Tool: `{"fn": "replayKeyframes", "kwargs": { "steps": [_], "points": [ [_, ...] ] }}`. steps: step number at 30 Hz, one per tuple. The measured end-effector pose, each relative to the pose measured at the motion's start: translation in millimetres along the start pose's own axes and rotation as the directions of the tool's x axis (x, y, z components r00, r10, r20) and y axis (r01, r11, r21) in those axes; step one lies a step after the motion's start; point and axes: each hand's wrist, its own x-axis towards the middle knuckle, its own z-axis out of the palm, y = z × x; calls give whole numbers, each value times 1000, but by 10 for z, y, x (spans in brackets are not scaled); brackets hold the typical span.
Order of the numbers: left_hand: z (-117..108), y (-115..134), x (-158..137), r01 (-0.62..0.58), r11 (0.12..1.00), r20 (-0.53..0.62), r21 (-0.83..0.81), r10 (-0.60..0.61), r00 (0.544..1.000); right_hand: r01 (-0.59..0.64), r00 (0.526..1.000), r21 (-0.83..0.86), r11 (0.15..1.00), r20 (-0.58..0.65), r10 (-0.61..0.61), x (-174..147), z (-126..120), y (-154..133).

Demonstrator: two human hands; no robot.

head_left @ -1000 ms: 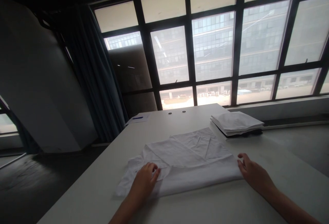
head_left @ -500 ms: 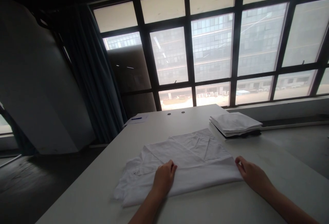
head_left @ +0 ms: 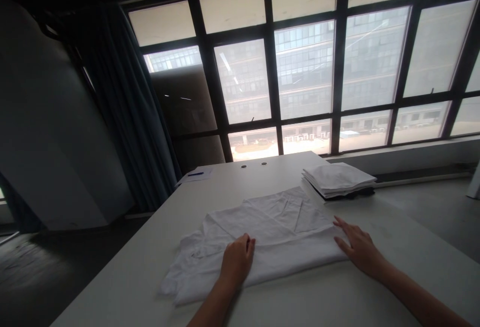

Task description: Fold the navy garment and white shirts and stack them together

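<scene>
A white shirt, partly folded, lies on the white table in front of me, with a long folded strip along its near side. My left hand is closed, its fingers pressed together on the cloth near the middle of that strip. Whatever fabric is between those fingertips is mostly hidden. At the shirt's right end, my right hand is open, its fingers apart and touching the edge of the cloth. Crumpled fabric shows at the shirt's left end.
Beyond the shirt, a stack of folded white cloth with a dark layer at its bottom sits on the right. Paper with a blue pen lies at the table's far left corner. The white table reaches towards the windows.
My right hand has gone from pinching the shirt's right edge to spread fingers. My left hand stays closed at the same place on the cloth. The view has shifted slightly.
</scene>
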Motion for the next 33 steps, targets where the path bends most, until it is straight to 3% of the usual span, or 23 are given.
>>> {"fn": "replayKeyframes", "kwargs": {
  "steps": [6,13,20,23,26,29,33],
  "points": [
    [16,-15,20,-27,1000,-4,7,27,1000,116,986,-116,987,132,-100,-7,-62,-83],
    [50,-58,33,-65,998,6,27,64,998,159,957,-158,975,267,-113,-40,-51,-103],
    [18,-115,60,-14,998,-13,57,15,1000,157,950,-209,965,299,-90,-38,38,-48],
    [-64,-71,36,-74,994,-80,76,81,994,177,963,-243,954,245,-116,-32,74,17],
    [-101,62,-55,-254,964,-144,78,262,954,204,976,-273,940,133,-173,-49,64,-51],
    [-40,260,-199,-473,880,-88,38,475,876,285,958,-236,929,48,-282,-136,64,-358],
    [78,452,-330,-644,764,88,-39,644,760,461,873,-47,886,206,-443,-327,164,-884]
  ]
}}
